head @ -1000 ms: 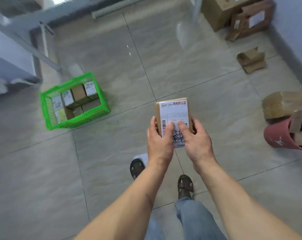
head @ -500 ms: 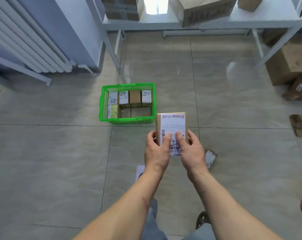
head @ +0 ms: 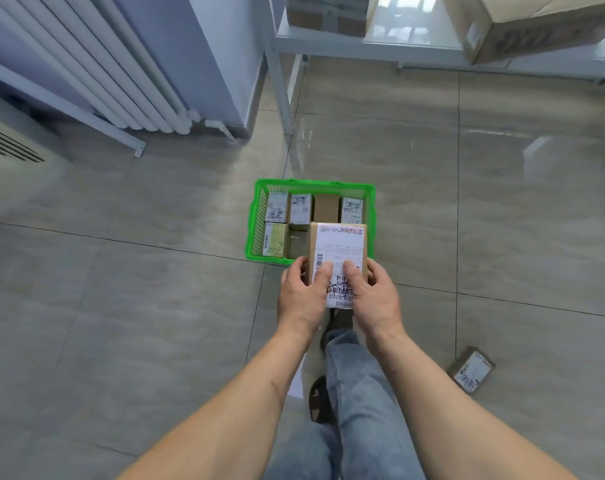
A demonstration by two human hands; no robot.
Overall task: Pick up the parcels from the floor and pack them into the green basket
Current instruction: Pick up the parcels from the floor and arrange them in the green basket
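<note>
While gripped by left hand (head: pixel 302 294) & right hand (head: pixel 372 292): rectangular cardboard parcel (head: pixel 339 251) w/ white label, above green mesh basket (head: pixel 256 220).

Glossy grey-beige floor tiles (head: pixel 501 209) with dark grout lines catch pale reflections of daylight. A white radiator (head: pixel 96 64) stands against the lilac wall (head: pixel 204 46) at upper left. A white metal shelf (head: pixel 398 46) along the top carries cardboard boxes (head: pixel 522 26).
</note>
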